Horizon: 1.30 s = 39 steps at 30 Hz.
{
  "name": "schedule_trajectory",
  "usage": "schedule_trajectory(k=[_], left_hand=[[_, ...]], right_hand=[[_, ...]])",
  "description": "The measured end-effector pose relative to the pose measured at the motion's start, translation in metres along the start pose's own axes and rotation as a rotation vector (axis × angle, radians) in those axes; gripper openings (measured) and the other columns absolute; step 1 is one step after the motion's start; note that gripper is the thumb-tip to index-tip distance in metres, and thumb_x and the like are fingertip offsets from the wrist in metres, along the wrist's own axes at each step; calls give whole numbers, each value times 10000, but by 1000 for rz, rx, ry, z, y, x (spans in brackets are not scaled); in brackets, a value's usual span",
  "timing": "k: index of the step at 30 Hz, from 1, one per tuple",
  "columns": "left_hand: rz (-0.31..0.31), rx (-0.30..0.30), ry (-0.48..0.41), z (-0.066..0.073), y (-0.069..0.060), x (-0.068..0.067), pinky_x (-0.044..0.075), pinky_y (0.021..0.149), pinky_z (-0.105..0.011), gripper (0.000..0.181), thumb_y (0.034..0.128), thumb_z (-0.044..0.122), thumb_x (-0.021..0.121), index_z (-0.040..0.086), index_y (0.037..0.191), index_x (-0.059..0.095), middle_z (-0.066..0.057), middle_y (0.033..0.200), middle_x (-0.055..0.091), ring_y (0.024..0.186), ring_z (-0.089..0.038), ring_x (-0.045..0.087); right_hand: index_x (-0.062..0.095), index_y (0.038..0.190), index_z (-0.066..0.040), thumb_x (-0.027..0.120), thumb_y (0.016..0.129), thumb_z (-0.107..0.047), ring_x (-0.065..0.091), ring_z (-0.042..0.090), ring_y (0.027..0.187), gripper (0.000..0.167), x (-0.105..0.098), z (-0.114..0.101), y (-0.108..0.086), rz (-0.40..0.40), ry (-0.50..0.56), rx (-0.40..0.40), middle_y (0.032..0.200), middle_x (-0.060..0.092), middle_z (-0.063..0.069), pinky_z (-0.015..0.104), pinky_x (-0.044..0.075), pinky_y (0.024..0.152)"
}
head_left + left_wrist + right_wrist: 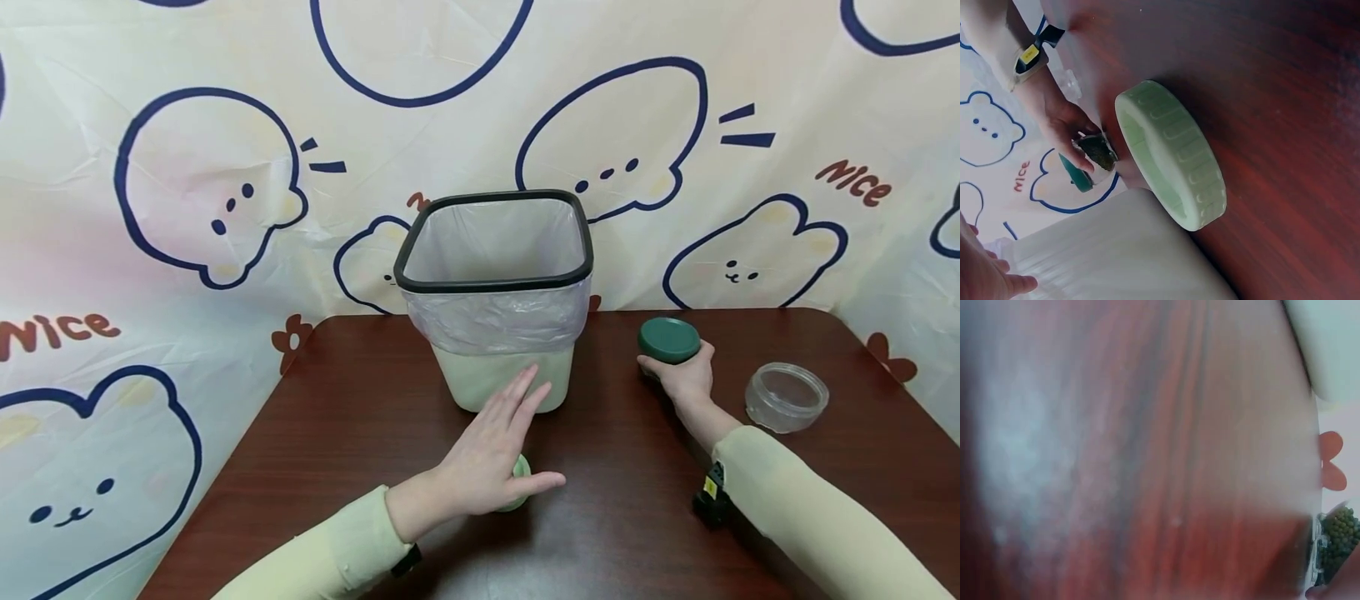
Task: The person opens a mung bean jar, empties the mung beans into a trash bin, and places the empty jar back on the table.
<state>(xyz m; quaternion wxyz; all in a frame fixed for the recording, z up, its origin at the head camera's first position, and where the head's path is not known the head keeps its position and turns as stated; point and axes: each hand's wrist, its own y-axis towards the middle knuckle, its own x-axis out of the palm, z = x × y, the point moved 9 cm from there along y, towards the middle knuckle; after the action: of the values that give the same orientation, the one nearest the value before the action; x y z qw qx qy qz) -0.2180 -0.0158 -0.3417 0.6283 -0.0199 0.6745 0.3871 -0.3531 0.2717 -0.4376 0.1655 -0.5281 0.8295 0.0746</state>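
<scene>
My left hand (486, 457) hovers with straight, spread fingers over a light green screw lid (1166, 156). The lid lies on the table hollow side up and mostly hidden by the hand in the head view. My right hand (686, 379) grips a clear jar (1099, 151) with a dark green lid (670, 339), at the table's far right. Small green bean-like grains (1341, 537) show inside the jar in the right wrist view. To the right of that hand stands a clear round container (787, 397) without a lid.
A pale green bin (513, 377) with a black rim (495, 286) and a plastic liner stands at the back middle of the dark wooden table (337, 442). A printed cloth (450, 150) hangs behind the table.
</scene>
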Motion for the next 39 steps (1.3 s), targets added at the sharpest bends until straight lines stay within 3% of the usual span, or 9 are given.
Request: schedule_trajectory(k=[8,20,28,39], left_hand=[[13,20,3,2,8,-4,280,1109,-444,985,850,578,656,16,1512,193,-198,1573,160,1453,-264,170],[13,53,-29,7,24,-10,239,1130,-408,1014,825,538,708,4,1508,183,-190,1577,141,1457,-259,148],[-19,46,-114,12,42,-10,204,1142,-360,1013,835,493,723,19,1520,145,-162,1588,107,1464,-228,115],[-109,-32,-350,9,66,1,204,1138,-330,946,895,455,671,108,1549,82,0,1615,32,1453,-103,95]], right_hand=[[72,1489,-37,788,819,-270,278,417,1362,1008,-5,-14,-16,-66,4,-36,1506,235,264,563,275,1078],[88,1475,11,759,851,-309,293,457,1317,970,-28,-58,-44,-145,-51,-229,1472,252,286,656,286,1015],[92,1454,17,741,870,-308,297,467,1282,932,-50,-78,-56,-166,-67,-327,1436,264,296,676,293,973],[110,1470,20,765,852,-284,329,506,1231,950,-68,-91,-73,-210,-197,-457,1406,292,313,733,322,895]])
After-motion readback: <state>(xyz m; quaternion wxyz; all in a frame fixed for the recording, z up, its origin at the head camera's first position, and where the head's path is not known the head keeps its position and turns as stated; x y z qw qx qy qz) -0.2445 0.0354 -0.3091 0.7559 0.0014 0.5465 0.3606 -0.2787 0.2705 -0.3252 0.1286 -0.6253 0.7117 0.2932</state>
